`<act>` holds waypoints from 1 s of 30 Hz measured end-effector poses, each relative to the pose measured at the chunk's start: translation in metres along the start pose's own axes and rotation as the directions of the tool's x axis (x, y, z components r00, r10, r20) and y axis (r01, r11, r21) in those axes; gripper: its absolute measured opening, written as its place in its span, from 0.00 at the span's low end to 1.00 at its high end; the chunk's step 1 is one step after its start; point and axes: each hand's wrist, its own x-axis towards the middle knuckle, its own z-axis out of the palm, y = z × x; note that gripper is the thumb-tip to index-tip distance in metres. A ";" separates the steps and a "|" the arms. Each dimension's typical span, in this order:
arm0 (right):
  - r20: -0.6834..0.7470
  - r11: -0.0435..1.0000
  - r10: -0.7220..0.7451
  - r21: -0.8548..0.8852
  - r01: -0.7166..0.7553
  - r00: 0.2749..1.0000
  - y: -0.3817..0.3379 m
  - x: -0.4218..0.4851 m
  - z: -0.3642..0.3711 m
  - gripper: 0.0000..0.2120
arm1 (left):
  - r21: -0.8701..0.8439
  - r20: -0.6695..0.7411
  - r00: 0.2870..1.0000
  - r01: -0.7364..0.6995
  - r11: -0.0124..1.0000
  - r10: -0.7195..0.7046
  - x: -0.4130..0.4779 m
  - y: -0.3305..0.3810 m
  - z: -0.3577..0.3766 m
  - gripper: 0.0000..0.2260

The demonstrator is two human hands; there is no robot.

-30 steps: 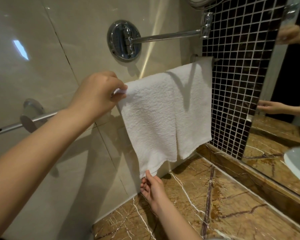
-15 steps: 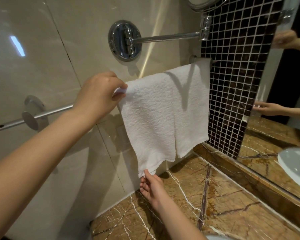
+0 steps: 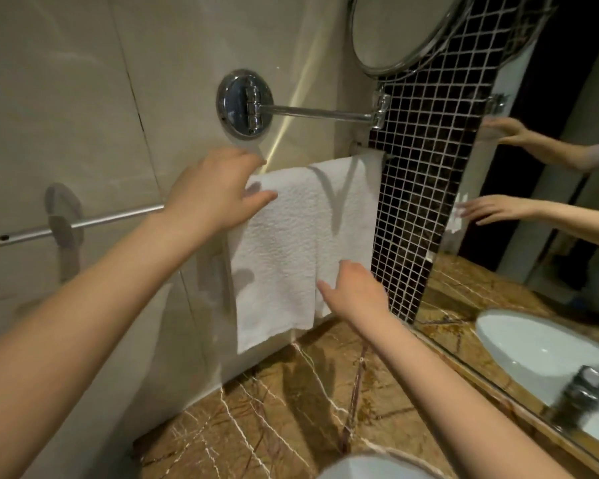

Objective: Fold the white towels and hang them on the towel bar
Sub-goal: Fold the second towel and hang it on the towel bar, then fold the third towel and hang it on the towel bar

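Both my hands are out over the brown marble surface (image 3: 291,416) that runs beneath me to the wall. My right hand (image 3: 357,292) is the nearer one. Its fingers are straight, the thumb is spread to the left, and the palm lies flat against the lower right part of the white towel (image 3: 284,250), pressing without gripping anything.

The towel hangs folded over the towel bar (image 3: 118,217) and drapes down the cream wall with its hem just above the surface. A vertical fold edge runs down its front, and the left panel appears to hang lower than the right.

Higher up, my left hand (image 3: 218,191) rests on the towel's top left corner where it crosses the bar. The thumb lies across the front of the cloth and the fingers reach over the top, loose and extended, not clenched, holding nothing.

I judge the towel to be light, soft and limp, with a nubbly weave that grips skin well. The polished bar is smooth, so a tug on one side should slide the whole towel along or over it. To even the panels I would pinch both layers at a bottom corner or along the hem, steady the top against the bar, and smooth with a flat palm.

Beyond the bar, a chrome swing arm (image 3: 319,112) carries a round mirror (image 3: 395,29). A strip of dark mosaic tiles (image 3: 426,188) sits beside the wall mirror (image 3: 567,81).
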 end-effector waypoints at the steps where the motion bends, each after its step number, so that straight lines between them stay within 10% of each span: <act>1: -0.112 0.998 -0.039 -0.059 0.033 0.993 -0.001 0.000 -0.019 0.24 | -0.028 0.013 1.000 -0.023 0.999 0.023 -0.001 0.007 0.001 0.26; 5: -0.359 0.987 -0.111 -0.149 0.061 0.927 -0.004 -0.012 -0.062 0.29 | -0.120 0.060 0.994 -0.086 0.989 0.093 -0.020 0.028 0.011 0.29; 30: -0.535 0.812 0.289 -0.302 -0.499 0.794 0.002 -0.184 -0.132 0.28 | -0.415 -0.062 0.861 -0.482 0.772 0.504 -0.057 0.125 0.000 0.25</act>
